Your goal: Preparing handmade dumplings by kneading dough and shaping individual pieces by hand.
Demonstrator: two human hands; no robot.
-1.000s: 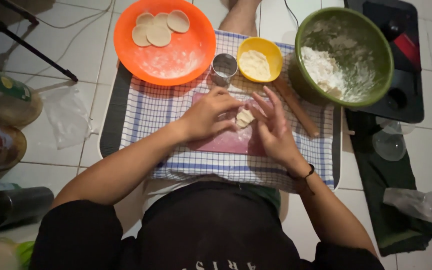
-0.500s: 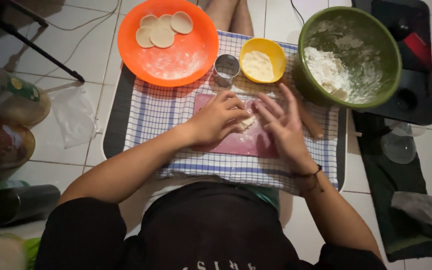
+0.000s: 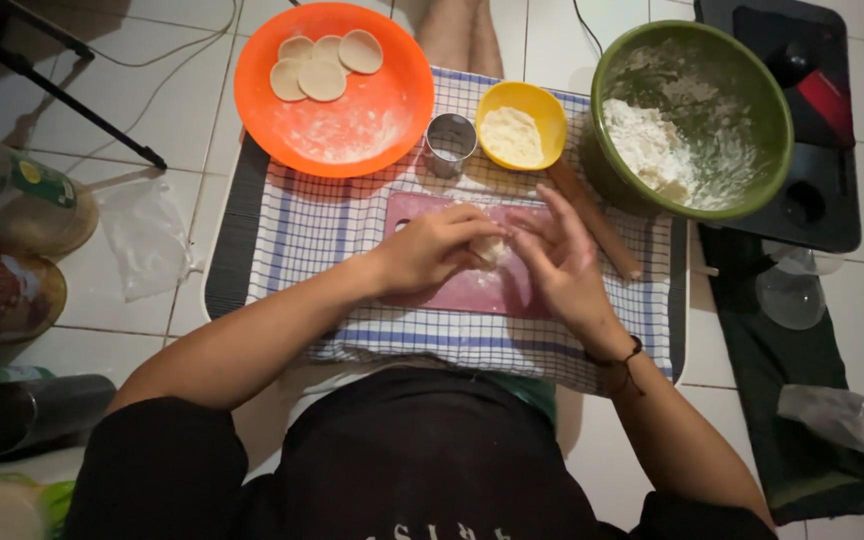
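Pale dough (image 3: 492, 248) is pinched between the left hand (image 3: 432, 250) and right hand (image 3: 552, 262), seemingly by curled fingertips, over a pink mat (image 3: 472, 290).

We see a white tiled floor (image 3: 552, 40). On it lies a dark mat (image 3: 227, 270), the checked cloth (image 3: 302, 230) atop. Left of the mat sit jars (image 3: 12, 200).

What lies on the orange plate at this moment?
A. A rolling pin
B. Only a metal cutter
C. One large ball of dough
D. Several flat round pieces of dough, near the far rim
D: the orange plate carries a few flat dough rounds grouped at its far edge, with loose flour on the rest; the metal ring cutter stands beside the plate on the checked cloth, not on it.
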